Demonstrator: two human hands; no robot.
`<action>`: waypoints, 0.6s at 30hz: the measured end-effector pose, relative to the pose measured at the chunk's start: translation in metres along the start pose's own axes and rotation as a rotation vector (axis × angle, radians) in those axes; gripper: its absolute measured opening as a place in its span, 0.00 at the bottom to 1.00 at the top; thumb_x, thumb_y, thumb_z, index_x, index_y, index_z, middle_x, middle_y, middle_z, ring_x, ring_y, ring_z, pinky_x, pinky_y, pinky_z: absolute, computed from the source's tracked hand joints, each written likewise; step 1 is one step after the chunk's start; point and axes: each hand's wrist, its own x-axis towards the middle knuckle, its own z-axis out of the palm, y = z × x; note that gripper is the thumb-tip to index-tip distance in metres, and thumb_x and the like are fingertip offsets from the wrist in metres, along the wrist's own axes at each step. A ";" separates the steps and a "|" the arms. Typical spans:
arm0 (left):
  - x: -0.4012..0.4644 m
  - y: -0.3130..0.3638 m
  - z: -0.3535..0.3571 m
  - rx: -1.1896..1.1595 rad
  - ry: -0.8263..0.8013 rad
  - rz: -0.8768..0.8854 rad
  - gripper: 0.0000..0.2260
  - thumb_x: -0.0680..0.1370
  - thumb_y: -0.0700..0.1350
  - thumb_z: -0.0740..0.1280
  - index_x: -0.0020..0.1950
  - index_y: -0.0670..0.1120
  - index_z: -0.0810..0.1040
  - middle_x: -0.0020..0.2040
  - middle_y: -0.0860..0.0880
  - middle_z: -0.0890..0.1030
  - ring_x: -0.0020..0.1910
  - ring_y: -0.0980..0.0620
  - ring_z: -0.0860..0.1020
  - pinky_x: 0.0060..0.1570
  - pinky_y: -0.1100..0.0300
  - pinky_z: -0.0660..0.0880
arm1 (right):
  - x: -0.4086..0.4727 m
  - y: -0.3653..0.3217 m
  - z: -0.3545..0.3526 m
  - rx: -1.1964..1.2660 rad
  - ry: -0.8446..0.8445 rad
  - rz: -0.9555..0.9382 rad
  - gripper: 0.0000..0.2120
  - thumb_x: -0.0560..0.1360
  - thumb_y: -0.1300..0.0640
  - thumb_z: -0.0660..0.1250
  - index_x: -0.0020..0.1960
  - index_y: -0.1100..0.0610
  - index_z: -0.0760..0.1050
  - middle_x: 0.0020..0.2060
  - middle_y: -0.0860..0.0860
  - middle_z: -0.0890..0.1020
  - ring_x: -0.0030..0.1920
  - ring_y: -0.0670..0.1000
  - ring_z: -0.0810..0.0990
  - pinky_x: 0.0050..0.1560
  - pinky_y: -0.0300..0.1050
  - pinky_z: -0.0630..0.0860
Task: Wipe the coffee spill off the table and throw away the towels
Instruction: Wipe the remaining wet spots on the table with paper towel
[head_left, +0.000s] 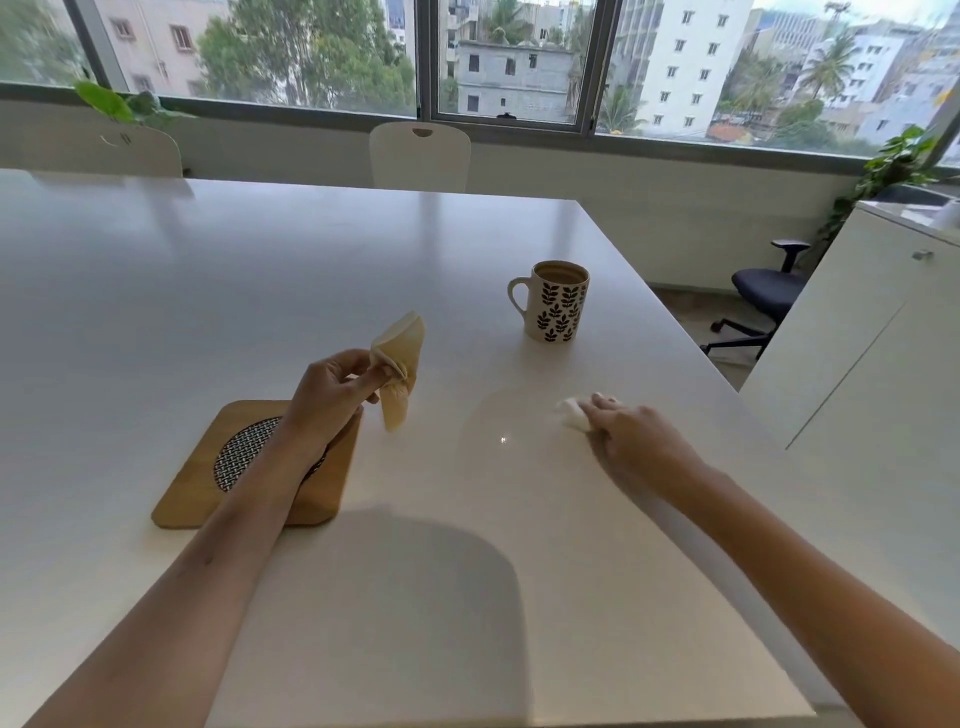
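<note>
The white table (363, 270) spreads wide in front of me, with a wooden trivet (197, 483) under my left forearm and a leaf-patterned mug (558, 304) of coffee standing farther off, to the right of centre. I see no brown puddle on the surface now, only a faint damp-looking sheen between my hands, so I judge the wiping nearly done. My left hand (327, 395) is raised off the table and pinches a tan-stained towel (397, 371) between thumb and fingertips; it hangs with its long axis near upright, one tip pointing up and away, the other down at the table. My right hand (634, 436) lies low on the table's right side, fingers curled onto a small white wad of towel (574, 413) pressed to the surface. That wad sits just ahead of my right knuckles, to their left, far nearer this hand than the other.
</note>
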 end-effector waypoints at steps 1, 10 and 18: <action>0.000 0.000 0.000 0.005 0.000 0.003 0.02 0.73 0.47 0.71 0.40 0.52 0.83 0.35 0.55 0.80 0.31 0.59 0.75 0.33 0.64 0.68 | 0.011 0.001 0.000 -0.030 0.003 0.013 0.17 0.76 0.58 0.54 0.60 0.60 0.76 0.60 0.58 0.79 0.59 0.58 0.78 0.59 0.48 0.73; 0.003 -0.002 -0.001 0.007 0.002 0.003 0.02 0.74 0.46 0.71 0.41 0.52 0.83 0.35 0.55 0.81 0.32 0.58 0.76 0.35 0.65 0.70 | 0.066 -0.053 0.019 0.173 -0.026 -0.180 0.21 0.73 0.70 0.57 0.64 0.59 0.74 0.60 0.59 0.79 0.61 0.58 0.76 0.64 0.51 0.70; 0.001 -0.001 -0.003 0.012 0.010 0.002 0.05 0.73 0.46 0.71 0.38 0.54 0.83 0.31 0.57 0.79 0.30 0.59 0.75 0.31 0.62 0.68 | -0.018 -0.103 0.023 0.301 -0.201 -0.618 0.29 0.70 0.74 0.57 0.65 0.53 0.73 0.68 0.54 0.71 0.70 0.51 0.66 0.73 0.47 0.59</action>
